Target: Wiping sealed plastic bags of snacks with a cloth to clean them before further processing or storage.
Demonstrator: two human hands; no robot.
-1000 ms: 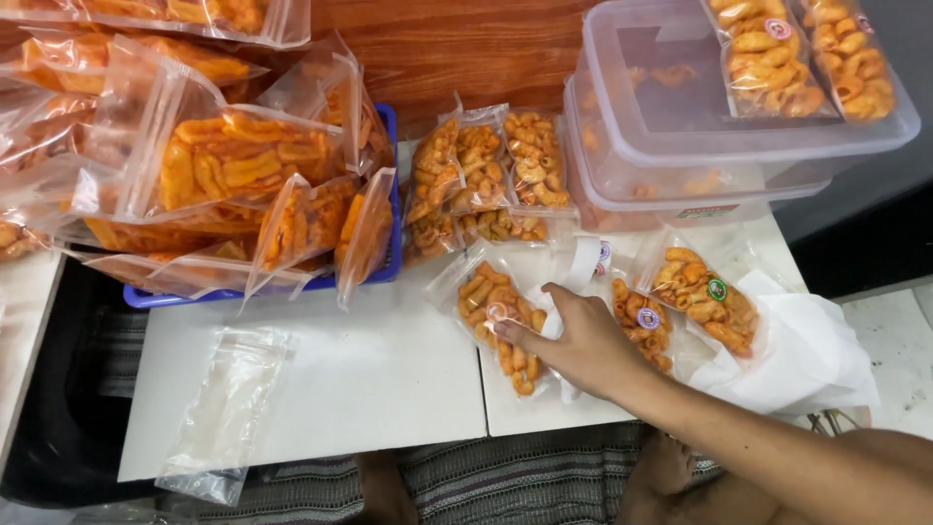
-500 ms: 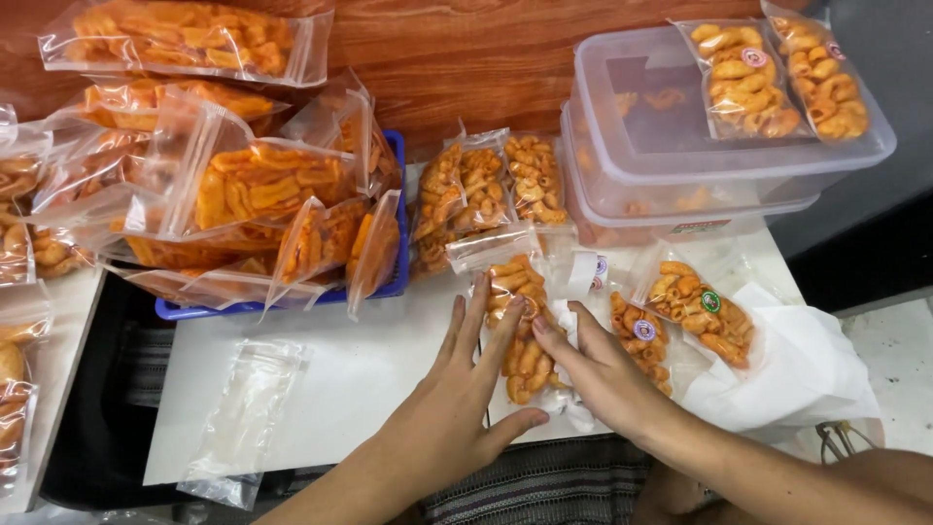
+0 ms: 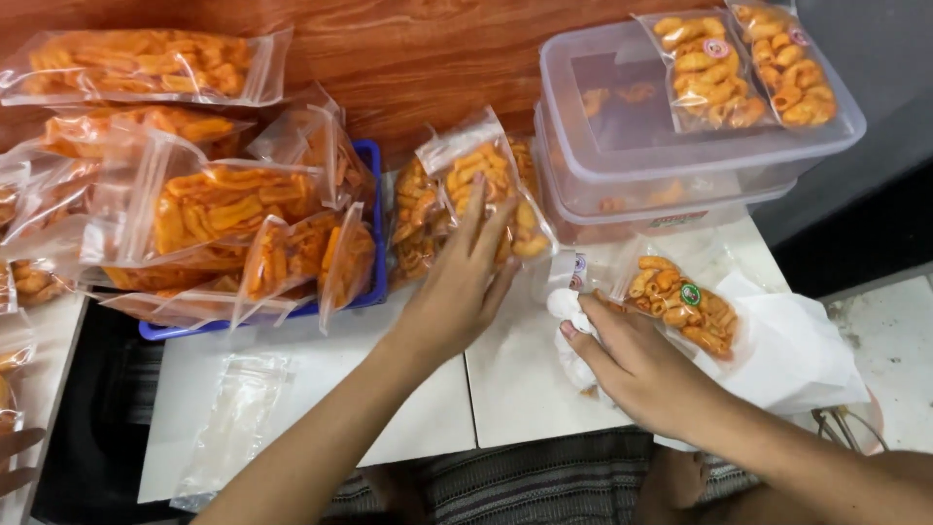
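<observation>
Fingers of the left hand lie spread flat on a small clear snack bag, pressing it against the pile beside the blue tray; nothing is gripped. The right hand is curled loosely round a crumpled white bag on the white board. Stacking filled bags looks like the step in hand; the next move seems to call for sliding this one level. It is sealed, glossy, and packed with curled orange crisps.
</observation>
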